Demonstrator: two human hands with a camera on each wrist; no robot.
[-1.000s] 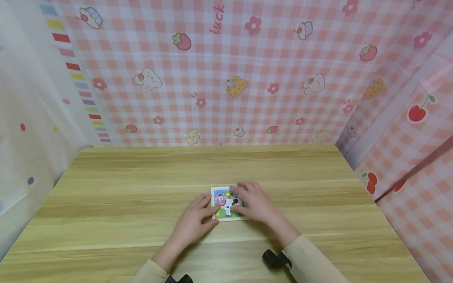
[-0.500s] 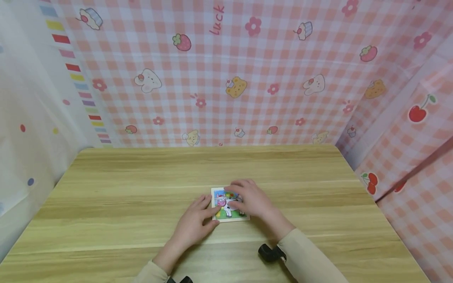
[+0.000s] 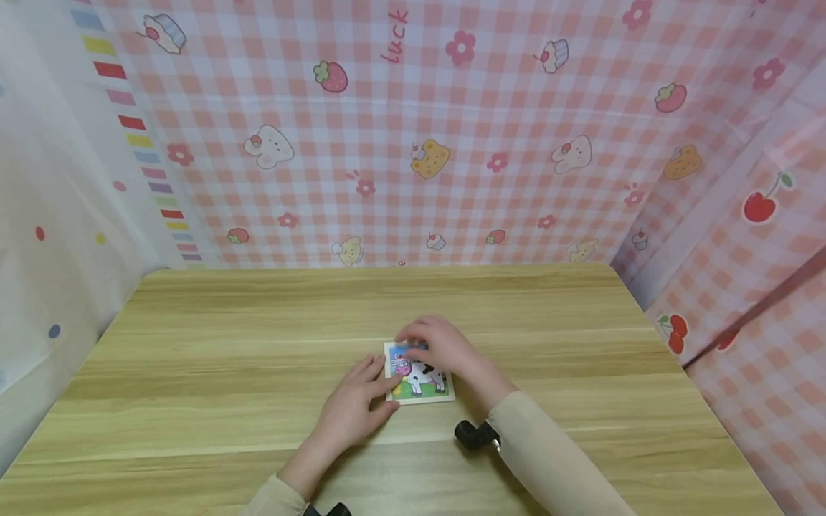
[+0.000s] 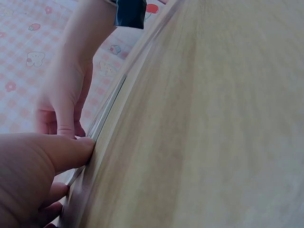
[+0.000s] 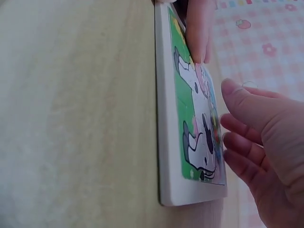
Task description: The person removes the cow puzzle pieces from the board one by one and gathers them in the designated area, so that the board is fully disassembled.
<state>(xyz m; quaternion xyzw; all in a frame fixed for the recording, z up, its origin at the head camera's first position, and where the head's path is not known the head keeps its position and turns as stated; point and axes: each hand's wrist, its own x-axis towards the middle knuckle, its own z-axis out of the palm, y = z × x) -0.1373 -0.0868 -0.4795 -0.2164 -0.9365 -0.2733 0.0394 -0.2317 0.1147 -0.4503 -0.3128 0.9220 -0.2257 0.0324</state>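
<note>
A small square jigsaw puzzle (image 3: pixel 419 390) with a cow picture and a pale frame lies flat on the wooden table. Along its left side, my left hand (image 3: pixel 351 408) rests with extended fingers, the index fingertip on the cow's face and the thumb by the near left corner. My right hand (image 3: pixel 442 347) is over the far edge, its fingers loosely bent and covering part of the picture's top. In the right wrist view, the thumb and fingers of the right hand (image 5: pixel 270 137) stand apart beside the puzzle (image 5: pixel 187 137), with nothing between them.
The wood-grain table (image 3: pixel 226 330) spreads out around the puzzle. Behind it hangs a pink checked cloth (image 3: pixel 387 107), with more cloth at both sides. A black wrist camera (image 3: pixel 474 435) sits by the right sleeve.
My right hand has slid left and away from me across the puzzle, uncovering the cow's hind part and the right edge of the frame. The left hand stays in place.
</note>
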